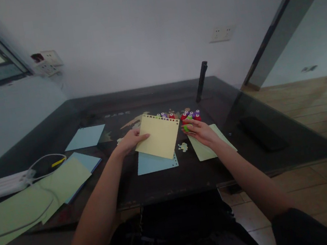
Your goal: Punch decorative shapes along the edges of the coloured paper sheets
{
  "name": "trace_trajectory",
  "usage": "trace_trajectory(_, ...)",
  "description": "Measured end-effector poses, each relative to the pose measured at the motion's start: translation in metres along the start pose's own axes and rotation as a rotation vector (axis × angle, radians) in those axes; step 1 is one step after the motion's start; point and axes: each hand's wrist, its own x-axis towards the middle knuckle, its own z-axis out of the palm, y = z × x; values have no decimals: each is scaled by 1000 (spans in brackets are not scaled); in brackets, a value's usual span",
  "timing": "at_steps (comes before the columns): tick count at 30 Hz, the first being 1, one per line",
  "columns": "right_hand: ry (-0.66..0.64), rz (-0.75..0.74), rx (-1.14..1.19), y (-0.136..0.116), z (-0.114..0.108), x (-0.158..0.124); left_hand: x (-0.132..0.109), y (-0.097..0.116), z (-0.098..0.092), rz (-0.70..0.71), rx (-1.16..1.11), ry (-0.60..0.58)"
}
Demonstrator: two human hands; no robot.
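My left hand [131, 141] pinches the left edge of a yellow sheet of paper [159, 137], thumb on top. A row of small cut-out holes runs along the sheet's far edge. My right hand [199, 131] is beside the sheet's right edge, its fingers closed around a small green craft punch [186, 128]. Just beyond that hand stands a cluster of red, purple and green craft punches [192, 114]; more are partly hidden behind the raised sheet. Below the yellow sheet lies a blue sheet [154, 164] with holes at its right edge. Small paper cut-outs [183, 147] lie in a pile between my hands.
A pale green sheet [202, 152] lies under my right forearm. Blue paper [85, 137] and green sheets [25, 204] are at the left, near a white power strip [5, 185] with cables. A black upright bar [202, 81] stands at the back right of the dark table [172, 186].
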Motion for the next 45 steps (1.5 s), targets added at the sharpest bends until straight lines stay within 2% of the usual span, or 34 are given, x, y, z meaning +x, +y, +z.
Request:
trace_trajectory(6,44,-16,-90,8,4,2,2,-1,0,-1,65,-3)
trace_trajectory(11,-57,-55,-160,5,9,-3,1,0,-1,13,96,7)
trace_trajectory(16,-100,93,-181,0,11,-9,2,-1,-1,20,138,22)
trace_trajectory(20,-145,115,-120,1,13,-10,3,-1,0,25,149,20)
trace_trajectory(33,-83,116,-79,4,12,-7,5,-5,-2,42,141,30)
trace_trajectory(45,-83,58,-103,5,14,-7,0,4,4,33,163,46)
